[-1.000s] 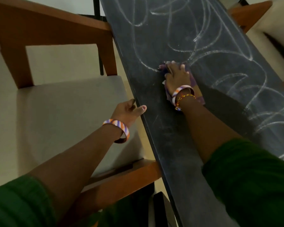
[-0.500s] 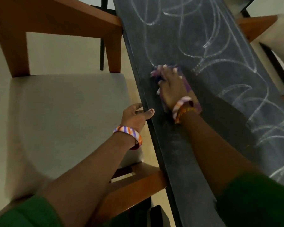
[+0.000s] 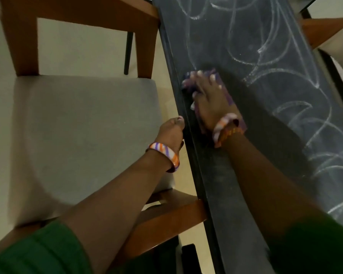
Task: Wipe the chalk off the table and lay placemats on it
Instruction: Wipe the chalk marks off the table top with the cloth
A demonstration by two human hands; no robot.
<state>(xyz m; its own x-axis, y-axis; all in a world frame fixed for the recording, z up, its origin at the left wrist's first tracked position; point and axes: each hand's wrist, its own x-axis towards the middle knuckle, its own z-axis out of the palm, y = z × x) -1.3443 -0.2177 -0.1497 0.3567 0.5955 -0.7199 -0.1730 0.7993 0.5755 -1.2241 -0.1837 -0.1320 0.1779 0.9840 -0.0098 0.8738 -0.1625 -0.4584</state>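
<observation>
A long dark table [image 3: 226, 194] runs up the right half of the view, covered in white chalk scribbles [image 3: 285, 80] on its far and right parts. My right hand [image 3: 212, 99] presses a purple cloth [image 3: 187, 84] flat on the tabletop near its left edge, fingers spread over it. The strip of table nearest me looks smeared and mostly free of lines. My left hand [image 3: 171, 133] is at the table's left edge, thumb against the rim and fingers curled under it. No placemat is in view.
A wooden chair with a grey seat cushion [image 3: 83, 139] stands close against the table's left side, its armrest [image 3: 166, 216] touching the edge. Part of another wooden chair [image 3: 321, 28] shows at the upper right. Pale floor lies beneath.
My right hand slid the cloth left toward the table's edge, erasing a chalk line there. My left hand moved up and right from the chair to the table's rim.
</observation>
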